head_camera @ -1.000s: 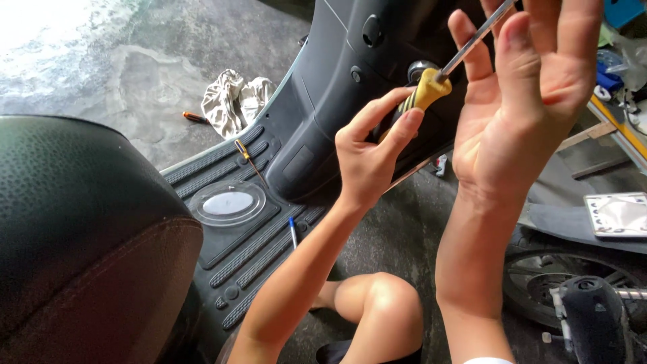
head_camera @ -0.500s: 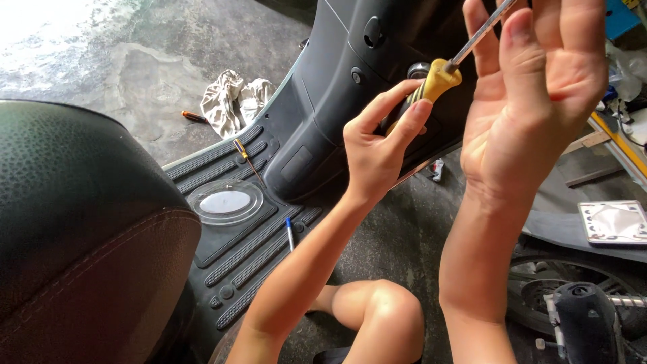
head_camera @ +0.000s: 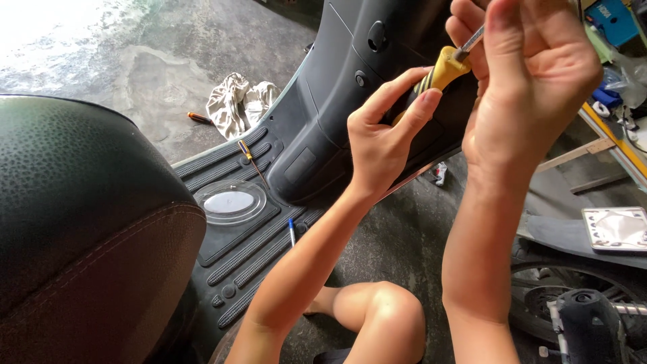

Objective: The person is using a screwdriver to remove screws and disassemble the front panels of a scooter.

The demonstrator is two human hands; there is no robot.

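Observation:
My left hand (head_camera: 385,138) grips the yellow-and-black handle of a screwdriver (head_camera: 441,71), held up against the dark inner front panel (head_camera: 337,81) of a scooter. My right hand (head_camera: 532,74) is raised beside it, its fingers closed around the screwdriver's metal shaft near the handle. The shaft's tip runs out of view at the top. My bare knee (head_camera: 384,320) shows below my arms.
The scooter's black seat (head_camera: 81,236) fills the left. On the ribbed floorboard (head_camera: 236,249) lie a thin screwdriver (head_camera: 253,162) and a blue-tipped tool (head_camera: 292,232). A crumpled rag (head_camera: 236,101) and an orange-handled tool (head_camera: 200,118) lie on the concrete. A wheel (head_camera: 573,303) stands at lower right.
My right hand's fingers have curled from spread open to closed around the shaft. Both hands have shifted slightly up and to the right.

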